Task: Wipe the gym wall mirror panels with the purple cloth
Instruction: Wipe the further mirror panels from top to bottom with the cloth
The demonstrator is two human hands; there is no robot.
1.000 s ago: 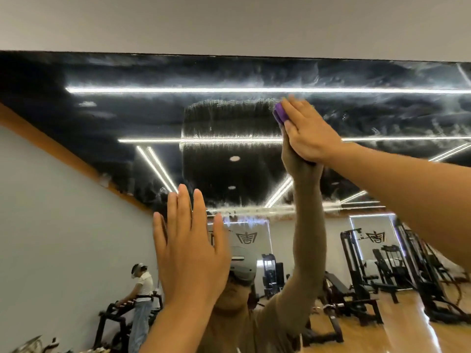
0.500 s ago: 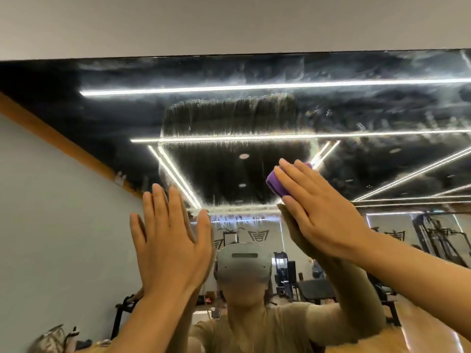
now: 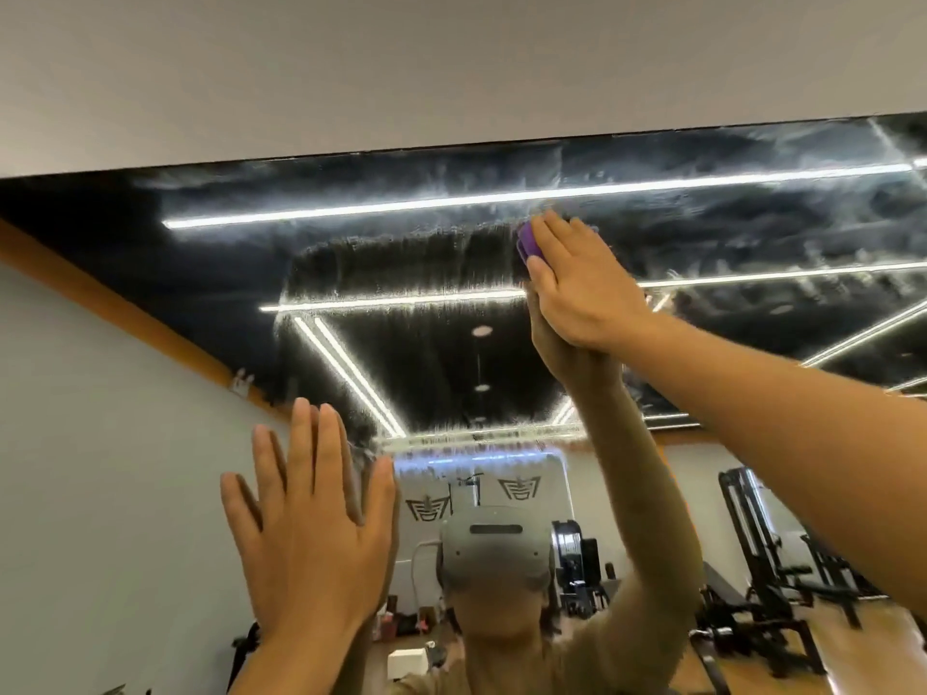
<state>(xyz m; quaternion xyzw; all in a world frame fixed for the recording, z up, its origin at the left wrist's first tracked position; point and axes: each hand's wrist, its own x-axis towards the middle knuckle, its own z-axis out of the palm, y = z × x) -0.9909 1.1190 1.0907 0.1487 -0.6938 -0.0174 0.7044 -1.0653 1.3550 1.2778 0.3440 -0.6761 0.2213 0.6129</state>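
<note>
A gym: the wall mirror [image 3: 451, 353] reflects weight machines [image 3: 782, 554] (black frames) on wooden flooring.

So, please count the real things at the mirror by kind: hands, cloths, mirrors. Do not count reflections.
Hands: 2, the left hand flat and the right hand pressing
Purple cloth: 1
Mirror: 1
Total: 4

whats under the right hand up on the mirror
A folded purple cloth pressed flat against the smeared wall mirror by the right hand. Only its left edge shows; the rest is covered by the hand.
</note>
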